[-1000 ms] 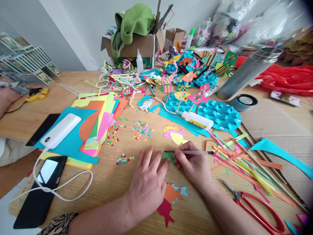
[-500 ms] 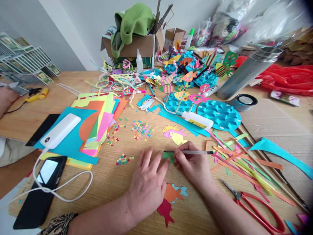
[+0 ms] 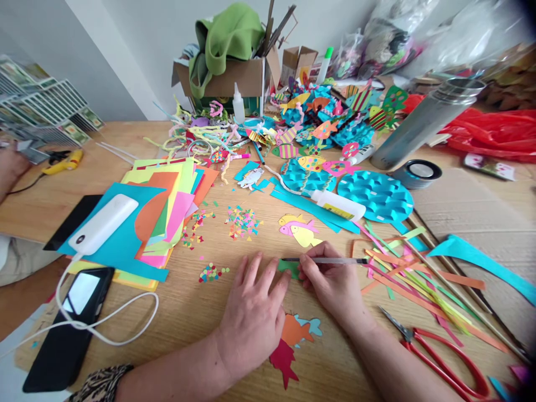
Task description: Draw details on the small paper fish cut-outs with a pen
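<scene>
My left hand (image 3: 253, 312) lies flat on the wooden table (image 3: 184, 312), fingers spread, its fingertips pressing a small green paper piece (image 3: 288, 268). My right hand (image 3: 330, 285) pinches a thin pen (image 3: 330, 260) that lies almost level, its dark tip at the green piece. Just beyond the pen sit yellow and pink paper fish (image 3: 299, 229). Orange, blue and red paper fish (image 3: 293, 340) lie between my wrists.
Red scissors (image 3: 439, 357) and loose paper strips (image 3: 410, 273) lie at the right. A glue bottle (image 3: 337, 205), blue discs (image 3: 374, 195), a stack of coloured paper (image 3: 167, 212), a power bank (image 3: 103, 223), a phone (image 3: 71, 324) and confetti (image 3: 243, 222) surround me. Another person's hand (image 3: 10, 167) is far left.
</scene>
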`<state>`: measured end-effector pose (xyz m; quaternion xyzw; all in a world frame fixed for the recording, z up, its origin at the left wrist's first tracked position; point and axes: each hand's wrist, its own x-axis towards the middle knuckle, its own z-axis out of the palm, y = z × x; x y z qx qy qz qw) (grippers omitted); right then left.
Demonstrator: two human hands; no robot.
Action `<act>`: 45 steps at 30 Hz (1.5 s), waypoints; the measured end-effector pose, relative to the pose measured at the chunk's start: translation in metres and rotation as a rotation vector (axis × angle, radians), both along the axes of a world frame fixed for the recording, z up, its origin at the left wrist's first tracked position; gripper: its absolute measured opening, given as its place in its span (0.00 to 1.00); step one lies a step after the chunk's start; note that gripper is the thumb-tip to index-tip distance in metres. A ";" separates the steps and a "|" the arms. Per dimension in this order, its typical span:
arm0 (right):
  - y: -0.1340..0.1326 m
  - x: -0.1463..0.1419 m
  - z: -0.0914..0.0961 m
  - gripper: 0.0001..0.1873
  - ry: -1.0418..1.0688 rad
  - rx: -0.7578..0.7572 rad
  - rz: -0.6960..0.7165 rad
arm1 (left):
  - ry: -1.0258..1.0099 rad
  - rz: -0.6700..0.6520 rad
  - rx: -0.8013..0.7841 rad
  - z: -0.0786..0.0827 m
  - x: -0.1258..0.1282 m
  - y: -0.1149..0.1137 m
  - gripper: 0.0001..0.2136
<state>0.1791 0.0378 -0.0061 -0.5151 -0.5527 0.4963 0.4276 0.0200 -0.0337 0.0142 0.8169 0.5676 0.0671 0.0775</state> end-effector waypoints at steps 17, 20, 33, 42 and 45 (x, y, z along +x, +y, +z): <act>-0.001 0.000 0.002 0.11 0.011 0.001 0.002 | -0.002 -0.005 -0.007 0.001 -0.001 0.000 0.23; 0.000 0.000 0.002 0.11 0.012 0.004 0.000 | 0.001 -0.004 -0.010 0.000 -0.001 0.001 0.23; -0.001 0.000 0.001 0.10 0.023 0.012 0.005 | -0.002 0.001 -0.005 0.000 0.000 0.001 0.24; -0.006 0.002 0.001 0.10 0.099 0.123 -0.075 | -0.022 0.001 -0.014 0.000 -0.001 0.001 0.25; -0.008 0.002 0.001 0.08 0.087 0.236 -0.128 | -0.054 0.028 -0.004 0.001 0.000 0.001 0.23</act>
